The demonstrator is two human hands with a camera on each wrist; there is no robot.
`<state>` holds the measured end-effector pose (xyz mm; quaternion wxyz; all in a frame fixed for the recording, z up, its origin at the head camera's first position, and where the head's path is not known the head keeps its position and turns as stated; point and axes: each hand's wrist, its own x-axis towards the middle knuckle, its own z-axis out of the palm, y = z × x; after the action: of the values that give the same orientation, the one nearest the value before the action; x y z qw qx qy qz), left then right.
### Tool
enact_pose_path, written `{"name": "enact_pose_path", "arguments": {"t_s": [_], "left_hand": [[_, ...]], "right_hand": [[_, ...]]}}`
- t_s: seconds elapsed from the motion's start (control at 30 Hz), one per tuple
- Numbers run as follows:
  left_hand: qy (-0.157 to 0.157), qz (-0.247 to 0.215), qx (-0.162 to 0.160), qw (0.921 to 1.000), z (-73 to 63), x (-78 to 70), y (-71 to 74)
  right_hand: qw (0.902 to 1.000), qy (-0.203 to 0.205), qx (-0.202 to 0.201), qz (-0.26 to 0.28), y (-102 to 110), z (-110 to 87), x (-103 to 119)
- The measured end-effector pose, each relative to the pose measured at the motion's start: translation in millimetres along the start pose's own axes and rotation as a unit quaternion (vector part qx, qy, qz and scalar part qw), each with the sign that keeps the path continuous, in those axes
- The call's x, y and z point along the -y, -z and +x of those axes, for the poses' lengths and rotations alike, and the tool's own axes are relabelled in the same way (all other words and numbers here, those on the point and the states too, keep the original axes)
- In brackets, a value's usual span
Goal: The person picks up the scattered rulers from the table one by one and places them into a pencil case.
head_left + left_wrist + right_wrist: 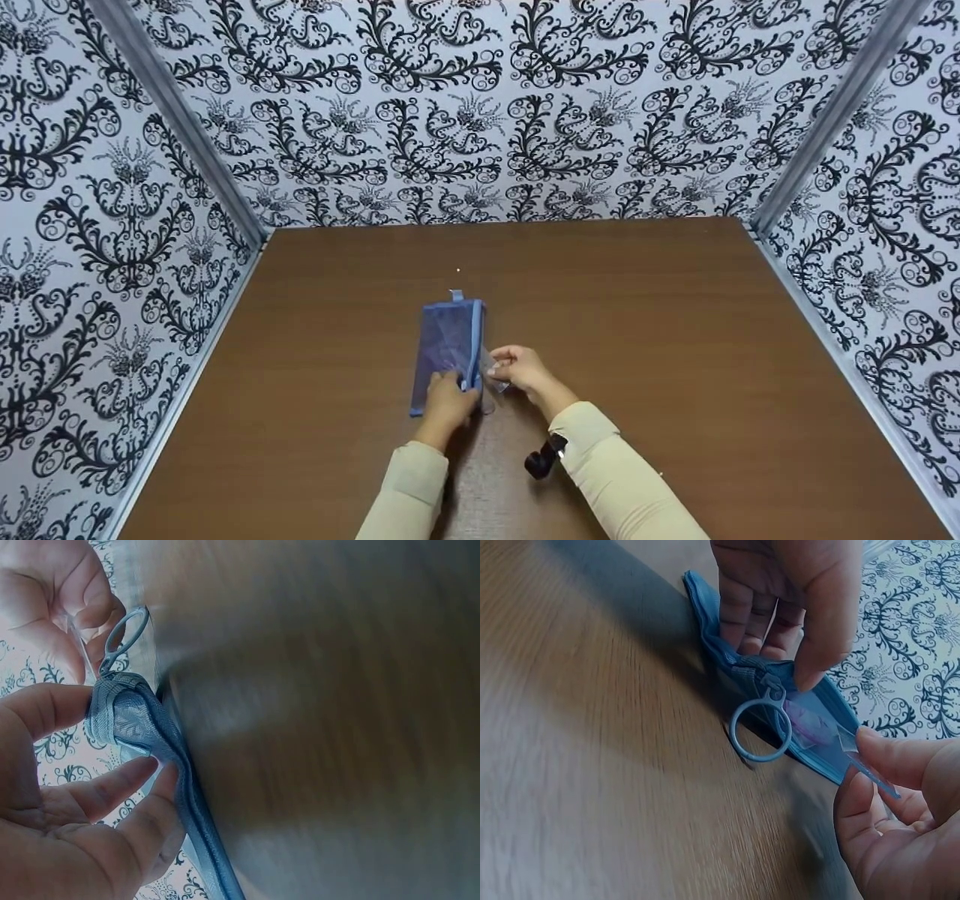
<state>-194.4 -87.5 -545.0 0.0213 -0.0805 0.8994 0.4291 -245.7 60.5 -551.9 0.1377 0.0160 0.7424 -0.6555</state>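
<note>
A blue see-through zipper pouch (439, 341) lies lengthwise on the table, with its zipper side to the right. My left hand (448, 401) grips the pouch's near end, thumb and fingers on either side of the edge by the zipper. A round ring pull (761, 758) hangs from the zipper slider there. My right hand (521, 367) pinches a small clear plastic piece (877, 776) between thumb and fingers at the pouch's parted zipper edge. Something pinkish-purple (810, 724) shows at the opening; its kind cannot be made out.
The brown wooden table (675, 337) spreads around both hands. Patterned black-and-white walls (480, 112) with grey metal edging enclose its back and sides. A black object (538, 463) shows beside the right sleeve.
</note>
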Motion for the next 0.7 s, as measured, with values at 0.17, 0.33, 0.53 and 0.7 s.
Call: {"name": "enact_pose_path", "arguments": {"t_s": [0.17,0.33,0.53,0.7], "left_hand": [[0.003,0.003,0.005,1.0,0.5,-0.6,0.7],[0.009,0.008,0.014,0.9998,-0.4,-2.3,1.9],[0.016,0.006,0.012,0.9998,-1.5,-2.6,1.8],[0.016,-0.005,0.009,0.9998,-1.5,-3.1,2.0]], "right_hand": [[0.9999,0.005,0.01,0.001,-2,-0.5,1],[0.9998,-0.014,0.015,0.007,-4,0.6,1],[0.9996,-0.025,0.012,0.008,-10,3.6,2],[0.9999,-0.015,0.006,0.002,-14,5.2,2]]}}
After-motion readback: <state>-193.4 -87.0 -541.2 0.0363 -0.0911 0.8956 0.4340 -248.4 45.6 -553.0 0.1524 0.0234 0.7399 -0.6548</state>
